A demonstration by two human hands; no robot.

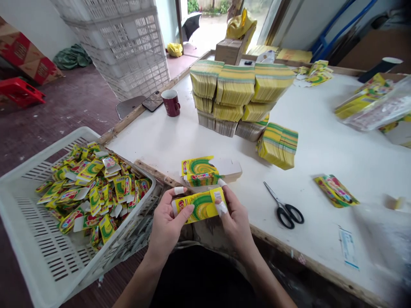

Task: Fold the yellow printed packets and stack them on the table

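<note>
A small yellow and green printed carton (201, 207) is held in front of me at the table's near edge. My left hand (168, 218) grips its left end, thumb on the printed face. At its right end my right hand (233, 214) holds on, with the thumb over the face by the barcode. White tape wraps several of my fingertips. Just beyond the carton, a small stack of flat cartons (210, 171) lies on the table, the top ones showing printed and white sides.
To the left stands a white plastic crate (28, 205) holding many folded cartons. Bundled flat cartons (236, 85) rise in stacks behind my hands. Black-handled scissors (284, 209) and a printed packet (335, 190) lie to the right. A maroon mug (171, 105) and a phone (153, 102) sit far left.
</note>
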